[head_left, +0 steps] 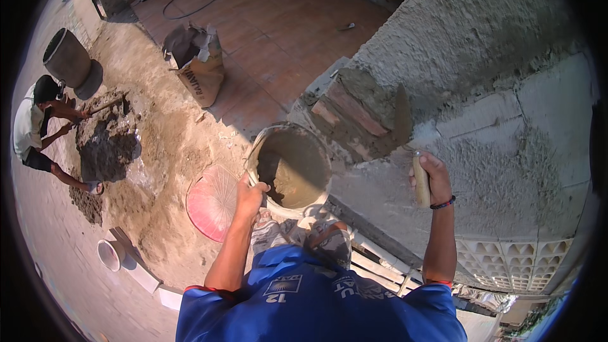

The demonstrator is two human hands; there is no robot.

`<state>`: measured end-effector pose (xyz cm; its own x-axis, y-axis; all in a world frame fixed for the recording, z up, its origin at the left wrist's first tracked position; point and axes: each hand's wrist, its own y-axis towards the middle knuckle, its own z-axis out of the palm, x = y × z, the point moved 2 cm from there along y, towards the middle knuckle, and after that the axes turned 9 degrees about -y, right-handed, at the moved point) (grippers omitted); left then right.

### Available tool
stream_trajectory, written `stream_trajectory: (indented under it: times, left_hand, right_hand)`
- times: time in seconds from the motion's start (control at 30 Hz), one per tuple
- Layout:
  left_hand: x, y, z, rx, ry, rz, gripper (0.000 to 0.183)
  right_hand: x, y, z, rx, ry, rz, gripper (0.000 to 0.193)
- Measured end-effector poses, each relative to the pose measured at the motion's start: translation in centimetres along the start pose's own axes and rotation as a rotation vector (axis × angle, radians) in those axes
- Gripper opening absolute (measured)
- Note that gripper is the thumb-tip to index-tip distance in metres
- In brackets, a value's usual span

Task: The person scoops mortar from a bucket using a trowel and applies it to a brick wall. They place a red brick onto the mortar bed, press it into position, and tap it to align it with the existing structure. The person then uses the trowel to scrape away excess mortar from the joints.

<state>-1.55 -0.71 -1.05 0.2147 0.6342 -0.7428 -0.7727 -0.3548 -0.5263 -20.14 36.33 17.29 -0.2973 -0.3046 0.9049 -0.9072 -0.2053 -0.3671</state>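
My left hand (249,197) is closed on the rim of a pale bucket (254,152), which has some wet mortar (292,183) at its bottom. In my right hand (433,176) is the wooden handle of a trowel (403,117). Its pointed blade lies against the right side of a mortar-smeared block of bricks (356,111) at the wall's end. Grey mortar covers the top of the bricks, and reddish brick faces show through it.
A rough plastered wall (481,19) rises at the right. Further left stand an open paper sack (201,79), a red round sieve-like disc (215,201) and a small pail (111,254). A co-worker (39,123) bends over a mortar heap (107,152) with a long-handled tool, near a dark cylinder (68,60).
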Motion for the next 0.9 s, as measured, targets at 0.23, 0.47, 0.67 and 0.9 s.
stream_trajectory:
  times: [0.23, 0.47, 0.67, 0.9]
  left_hand:
    - [-1.1, -1.3, 1.7, -0.103, 0.059, -0.010, 0.061]
    - [-0.4, -0.9, 2.0, -0.014, 0.052, 0.050, 0.056]
    - [-0.6, -1.5, 2.2, -0.046, -0.073, 0.004, 0.057]
    - [-0.2, -1.1, 1.6, -0.044, -0.015, -0.004, 0.060]
  right_hand:
    - [2.0, -2.1, 0.2, -0.114, -0.304, -0.157, 0.034]
    - [-1.0, -3.6, 2.1, 0.014, -1.010, -0.307, 0.036]
    - [-2.2, -2.7, 0.4, -0.132, -1.136, -0.427, 0.034]
    - [-2.0, -3.8, -0.8, -0.146, -1.122, -0.422, 0.034]
